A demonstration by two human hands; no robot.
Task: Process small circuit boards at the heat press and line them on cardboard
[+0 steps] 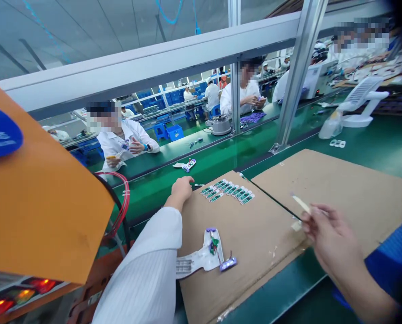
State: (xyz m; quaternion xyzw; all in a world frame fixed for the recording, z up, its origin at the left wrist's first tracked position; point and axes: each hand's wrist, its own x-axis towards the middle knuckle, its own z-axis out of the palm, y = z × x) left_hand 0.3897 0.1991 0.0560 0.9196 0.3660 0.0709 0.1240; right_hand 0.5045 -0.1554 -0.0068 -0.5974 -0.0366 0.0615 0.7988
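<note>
My left hand reaches over the far left edge of a cardboard sheet; its fingers are partly hidden and what they touch cannot be made out. Beside it, rows of small green circuit boards lie on the cardboard. My right hand pinches a thin, pale stick-like tool above the right side. Nearer to me, a white plastic housing lies with wires and a small green part, and a purple-and-white piece sits at its right end.
A green conveyor runs beyond the cardboard, with another white housing on it. A metal post stands behind. At the right back is a white fan. An orange panel fills the left. People in white coats sit across the line.
</note>
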